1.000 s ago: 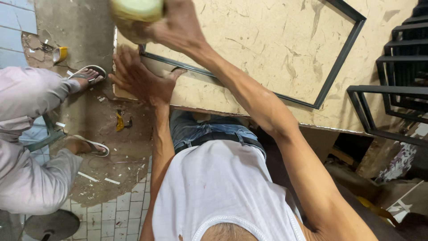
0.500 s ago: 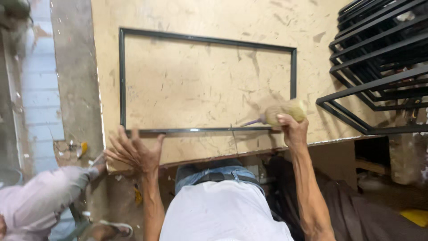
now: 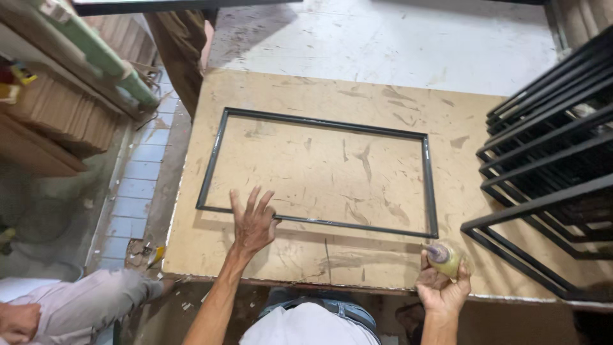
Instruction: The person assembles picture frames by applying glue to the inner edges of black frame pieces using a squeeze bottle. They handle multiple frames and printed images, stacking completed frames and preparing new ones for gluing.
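A thin black rectangular metal frame [image 3: 425,185] lies flat on a stained fibreboard sheet [image 3: 319,102]. My left hand [image 3: 253,222] rests open, fingers spread, on the frame's near bar toward its left end. My right hand [image 3: 440,287] grips a yellowish squeeze bottle [image 3: 445,257] at the board's near edge, just below the frame's near right corner. The bottle's nozzle points up toward that corner.
A stack of several black metal frames [image 3: 549,166] rests at the right, overlapping the board. Another person's trousered leg [image 3: 83,306] and hand [image 3: 16,321] sit at the bottom left. Tiled floor [image 3: 137,191] and wooden planks [image 3: 57,121] lie to the left.
The view has pulled back and shifted, showing the whole frame. My right hand with the bottle has drawn off the near bar to the board's edge. My left hand moved right along the bar.
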